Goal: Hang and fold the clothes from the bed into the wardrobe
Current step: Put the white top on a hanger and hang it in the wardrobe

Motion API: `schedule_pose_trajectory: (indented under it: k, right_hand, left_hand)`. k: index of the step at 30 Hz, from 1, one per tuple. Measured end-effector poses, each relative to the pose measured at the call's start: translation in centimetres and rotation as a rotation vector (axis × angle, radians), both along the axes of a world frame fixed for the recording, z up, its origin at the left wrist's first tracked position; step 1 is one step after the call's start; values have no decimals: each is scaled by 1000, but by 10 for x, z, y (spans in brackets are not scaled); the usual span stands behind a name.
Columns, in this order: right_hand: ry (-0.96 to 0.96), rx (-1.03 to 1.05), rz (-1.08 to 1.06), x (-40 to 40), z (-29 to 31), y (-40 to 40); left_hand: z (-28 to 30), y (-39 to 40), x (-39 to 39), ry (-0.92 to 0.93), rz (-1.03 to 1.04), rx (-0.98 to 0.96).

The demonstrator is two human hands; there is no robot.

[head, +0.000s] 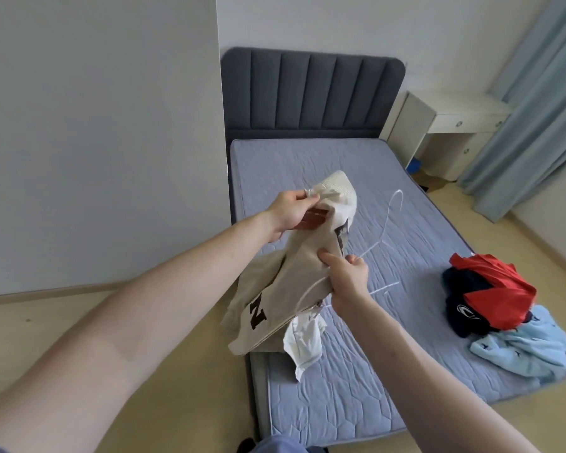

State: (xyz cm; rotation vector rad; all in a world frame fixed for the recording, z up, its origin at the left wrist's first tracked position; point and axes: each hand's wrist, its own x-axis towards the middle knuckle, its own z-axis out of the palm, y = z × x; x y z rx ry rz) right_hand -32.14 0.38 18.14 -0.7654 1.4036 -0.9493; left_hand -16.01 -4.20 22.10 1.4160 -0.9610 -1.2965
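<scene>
Your left hand (286, 212) pinches the collar of the beige sweater (294, 276), held up over the near left edge of the bed (389, 371). Your right hand (345, 277) grips the sweater's lower part together with a white hanger (384, 230), whose hook points far. A pile of clothes (504, 315) lies on the bed's right edge, well apart. A desk (451, 125) stands far right.
</scene>
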Motion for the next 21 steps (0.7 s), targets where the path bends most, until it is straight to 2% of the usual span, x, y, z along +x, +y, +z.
schedule_pose_trajectory:
  k: [3, 6, 7, 9, 11, 12, 13, 14, 16, 17, 21]
  right_hand:
    - [-27, -121, -112, 0, 12, -17]
    - [-25, -128, -192, -5, 21, -32]
    - [-43, -98, -222, -7, 22, -36]
    - [-113, -27, -263, -9, 26, -40]
    - [-158, 40, -278, -11, 31, -42]
    - [-176, 68, -278, -12, 34, -43]
    - [-185, 89, -276, -15, 36, -44]
    - [-186, 102, -270, -19, 39, -46]
    - [-176, 102, -236, -32, 41, -51]
    - [-163, 97, -214, -42, 40, -54]
    - [-98, 107, -144, -89, 26, -63]
  left_hand:
    - [-22, 22, 22, -112, -28, -1]
    - [-83, 72, 27, -253, 129, 61]
    - [-107, 96, 19, -302, 101, 103]
    - [-144, 138, -5, -442, -171, 276]
    - [-173, 153, -32, -659, -456, 411]
    - [-183, 152, -43, -740, -492, 453]
    - [-188, 146, -51, -768, -435, 471]
    - [-191, 137, -54, -743, -292, 456]
    - [-193, 116, -46, -635, 3, 413]
    - [-194, 108, -38, -605, 75, 405]
    - [-180, 96, 8, -739, 84, 385]
